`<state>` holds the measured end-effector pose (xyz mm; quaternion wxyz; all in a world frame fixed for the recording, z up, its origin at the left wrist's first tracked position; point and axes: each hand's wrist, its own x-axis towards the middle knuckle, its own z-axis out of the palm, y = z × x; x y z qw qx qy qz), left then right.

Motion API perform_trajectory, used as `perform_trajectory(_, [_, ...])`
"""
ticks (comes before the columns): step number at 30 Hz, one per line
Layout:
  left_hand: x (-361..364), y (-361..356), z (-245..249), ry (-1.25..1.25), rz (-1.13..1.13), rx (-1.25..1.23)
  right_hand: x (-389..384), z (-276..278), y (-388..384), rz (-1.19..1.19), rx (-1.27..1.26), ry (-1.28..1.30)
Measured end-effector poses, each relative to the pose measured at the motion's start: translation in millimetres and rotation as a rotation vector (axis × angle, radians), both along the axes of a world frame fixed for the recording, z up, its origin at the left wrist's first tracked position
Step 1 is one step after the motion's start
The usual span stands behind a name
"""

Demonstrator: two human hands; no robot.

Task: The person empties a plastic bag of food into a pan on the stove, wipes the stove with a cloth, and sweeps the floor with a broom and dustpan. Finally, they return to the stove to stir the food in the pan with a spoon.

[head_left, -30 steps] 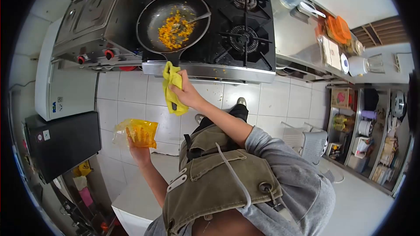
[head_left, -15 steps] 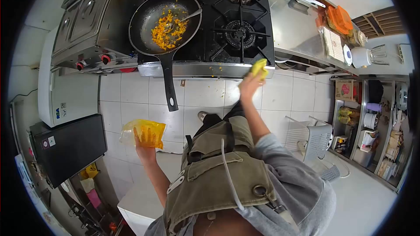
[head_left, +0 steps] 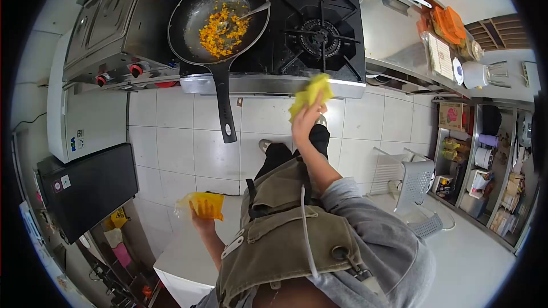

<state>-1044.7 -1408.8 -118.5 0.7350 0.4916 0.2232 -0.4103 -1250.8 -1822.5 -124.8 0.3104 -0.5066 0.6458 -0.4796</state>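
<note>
My right hand holds a yellow cloth up in front of the stove's front edge, right of the pan handle. My left hand grips a clear bag of yellow-orange pieces low beside my apron, above a white counter corner. A black frying pan sits on the left burner with chopped yellow-orange food and a metal spoon in it. Its long handle sticks out over the floor, with no hand on it.
An unlit gas burner lies right of the pan. A steel counter at the right carries containers and an orange lid. A white appliance and a black box stand at the left. A plastic crate and shelves are at the right.
My right hand let go of the pan handle, swung the yellow cloth right to the stove's edge, then drew back a little. My left hand with the bag dropped lower.
</note>
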Motion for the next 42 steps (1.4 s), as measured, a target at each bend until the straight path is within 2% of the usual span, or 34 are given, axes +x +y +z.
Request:
perform_trajectory(2, [-0.5,-7.5,-0.1,0.004,0.026,0.038,12.6,-71.9,0.5,0.118,-0.106,0.237])
perform_trajectory(3, [-3.0,-11.9,-0.7,0.013,0.056,0.078,28.8,-98.6,16.8,0.436,-0.081,0.378])
perform_trajectory(4, [-1.5,-14.4,-3.3,0.020,0.049,0.080,53.1,-52.2,26.5,0.877,0.670,0.204])
perform_trajectory(5, [4.3,-19.1,-7.3,0.057,0.014,0.060,69.9,-121.9,48.3,1.431,-0.167,0.273])
perform_trajectory(6, [7.3,-21.8,-9.7,0.094,-0.019,0.045,77.7,-32.4,50.7,1.534,0.030,0.187])
perform_trajectory(8, [2.1,-38.0,12.8,0.040,-0.062,0.057,74.5,6.6,52.8,1.150,0.072,0.243])
perform_trajectory(9, [1.6,-44.8,20.2,-0.019,-0.093,0.060,69.5,4.8,44.2,1.151,0.065,0.240])
perform_trajectory(13, [9.1,-29.9,-5.5,-0.006,-0.067,0.063,22.5,-27.4,-2.3,0.611,0.546,-0.026])
perform_trajectory(15, [7.0,-30.2,-9.4,0.038,-0.106,0.070,43.7,-76.6,36.8,1.491,0.185,0.084])
perform_trajectory(16, [6.1,-31.7,-7.7,0.038,-0.110,0.070,52.6,-4.0,46.2,1.495,0.184,0.132])
perform_trajectory(18, [6.8,-44.1,2.1,0.009,-0.125,0.060,49.7,41.2,33.9,1.228,0.064,0.101])
perform_trajectory(20, [2.2,-51.4,13.5,-0.047,-0.109,0.031,26.8,49.7,-5.0,0.760,0.563,-0.884])
perform_trajectory(21, [3.3,-56.2,17.1,-0.103,-0.101,-0.002,2.7,70.4,-30.4,0.520,0.993,-1.038])
perform_trajectory(22, [4.7,-58.5,19.8,-0.109,-0.098,-0.007,-17.9,68.8,-45.8,0.796,0.909,-1.524])
perform_trajectory(23, [4.3,-59.1,21.4,-0.102,-0.097,-0.022,-27.5,67.8,-52.4,0.967,0.834,-1.642])
perform_trajectory(24, [2.4,-59.4,21.1,-0.091,-0.093,-0.037,-36.8,67.5,-57.6,1.015,0.846,-1.518])
perform_trajectory(26, [1.5,-58.7,17.2,-0.086,-0.071,-0.018,-53.3,69.8,-55.5,0.837,0.893,-1.464])
perform_trajectory(27, [0.6,-57.2,15.9,-0.086,-0.054,-0.001,-58.3,71.2,-52.5,0.837,0.901,-1.461])
perform_trajectory(29, [-3.1,-55.0,15.3,-0.096,-0.099,-0.046,-59.3,103.4,-49.3,0.255,0.980,-1.210])
perform_trajectory(30, [-4.4,-53.7,15.6,-0.110,-0.148,-0.090,-62.7,100.4,-44.6,0.257,0.981,-1.208])
perform_trajectory(32, [-7.3,-53.0,19.4,-0.107,-0.131,-0.067,-74.1,78.6,-36.2,0.178,0.727,-1.078])
perform_trajectory(33, [-7.5,-52.3,21.0,-0.106,-0.117,-0.044,-89.1,57.0,-36.2,0.413,0.477,-0.800])
perform_trajectory(34, [-6.6,-49.2,20.5,-0.110,-0.120,-0.045,-94.1,49.2,-31.7,0.412,0.474,-0.805])
perform_trajectory(36, [-4.9,-44.5,17.5,-0.144,-0.089,-0.011,-100.3,35.9,-23.8,-0.137,0.148,0.067])
perform_trajectory(37, [-3.7,-47.0,17.5,-0.146,-0.095,-0.017,-102.7,4.9,-28.6,-0.249,0.225,0.044])
perform_trajectory(38, [-3.1,-47.9,18.1,-0.116,-0.077,-0.006,-95.1,-38.2,-31.4,-0.204,0.196,-0.002])
perform_trajectory(39, [-4.2,-48.9,16.8,-0.082,-0.061,0.005,-66.8,-24.2,-25.2,0.010,0.267,-0.084])
perform_trajectory(40, [-4.8,-50.1,14.1,-0.073,-0.073,0.004,-37.7,-21.5,-15.8,-0.003,0.267,-0.076])
perform_trajectory(42, [-1.5,-55.4,10.1,-0.053,-0.087,-0.024,22.2,-21.2,7.1,0.882,0.482,0.145])
